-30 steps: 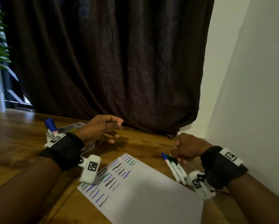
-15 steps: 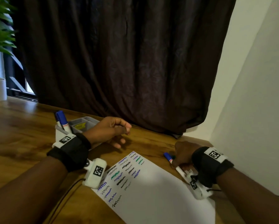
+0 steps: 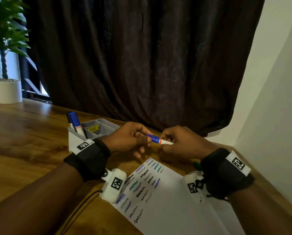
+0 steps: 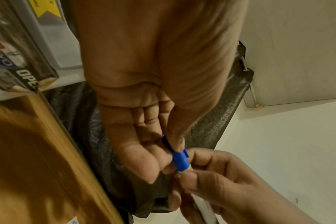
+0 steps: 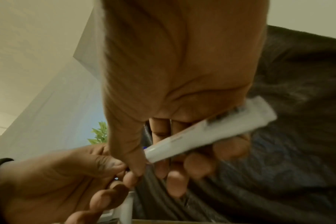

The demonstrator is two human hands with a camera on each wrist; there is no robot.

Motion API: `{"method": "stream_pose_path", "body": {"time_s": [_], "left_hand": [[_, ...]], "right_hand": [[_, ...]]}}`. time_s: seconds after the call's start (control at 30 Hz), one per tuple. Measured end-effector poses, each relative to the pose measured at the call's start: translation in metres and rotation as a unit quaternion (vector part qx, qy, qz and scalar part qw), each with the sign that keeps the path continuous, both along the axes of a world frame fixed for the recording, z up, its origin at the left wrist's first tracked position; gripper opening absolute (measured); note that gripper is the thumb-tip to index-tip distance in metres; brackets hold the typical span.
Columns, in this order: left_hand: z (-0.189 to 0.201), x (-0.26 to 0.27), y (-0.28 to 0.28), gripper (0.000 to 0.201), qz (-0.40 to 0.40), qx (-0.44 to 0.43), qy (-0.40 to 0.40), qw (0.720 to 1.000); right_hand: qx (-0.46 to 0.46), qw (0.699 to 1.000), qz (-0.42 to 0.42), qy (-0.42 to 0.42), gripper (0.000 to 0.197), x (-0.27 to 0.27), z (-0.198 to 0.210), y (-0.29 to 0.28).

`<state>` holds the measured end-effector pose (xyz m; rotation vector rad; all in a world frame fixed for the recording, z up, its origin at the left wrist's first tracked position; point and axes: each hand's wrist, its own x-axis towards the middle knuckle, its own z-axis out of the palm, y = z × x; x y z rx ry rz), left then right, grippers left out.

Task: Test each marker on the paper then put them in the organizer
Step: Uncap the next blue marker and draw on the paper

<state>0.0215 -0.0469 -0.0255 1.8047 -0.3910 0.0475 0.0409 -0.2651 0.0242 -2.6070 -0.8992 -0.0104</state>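
Now the left hand point(image 3: 127, 139) pinches the marker's blue cap point(image 3: 153, 138); the right hand point(image 3: 184, 143) clasps its white barrel point(image 3: 167, 142), above the paper's point(image 3: 167, 206) 12 o'clock edge

My right hand point(image 3: 184, 143) covers most of the white barrel of the blue marker point(image 3: 156, 139), so I can't read its label, and in the right wrist view the barrel point(image 5: 207, 133) is smeared with blur. My left hand point(image 3: 130, 138) hides the far end of the cap. A green marker point(image 3: 197, 165) on the surface peeks out from behind my right wrist, mostly hidden. The paper point(image 3: 167, 200) runs off the bottom edge. The organizer point(image 3: 98, 128) is partly behind my left wrist, and its yellow sticker point(image 3: 92, 128) is too small to read.
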Motion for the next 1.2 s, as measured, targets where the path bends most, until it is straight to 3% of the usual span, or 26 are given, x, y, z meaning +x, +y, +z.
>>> {"method": "stream_pose_path", "body": {"time_s": [0.23, 0.8, 0.93, 1.03, 1.13, 1.2], "left_hand": [[-0.004, 0.002, 0.002, 0.011, 0.024, -0.008, 0.001, 1.0], [-0.007, 0.0, 0.003, 0.008, 0.046, -0.011, 0.045, 0.998], [-0.006, -0.004, 0.002, 0.009, 0.025, 0.009, 0.116, 0.993], [-0.008, -0.004, 0.005, 0.017, 0.005, 0.06, 0.187, 0.98], [-0.01, -0.004, 0.008, 0.018, -0.006, 0.089, 0.212, 0.973], [-0.01, -0.004, 0.009, 0.02, -0.003, 0.087, 0.215, 0.973]], "right_hand": [[0.011, 0.998, 0.049, -0.042, 0.025, 0.005, -0.016, 0.024], [-0.04, 0.991, 0.043, -0.117, 0.034, 0.013, -0.026, 0.016], [-0.008, 1.0, 0.005, -0.03, 0.03, 0.017, -0.026, 0.012], [0.061, 0.996, -0.024, 0.062, 0.009, 0.026, -0.023, -0.003], [0.184, 0.974, -0.023, 0.131, 0.024, 0.028, -0.014, -0.023], [0.275, 0.942, -0.02, 0.191, 0.03, 0.025, -0.011, -0.032]]}}
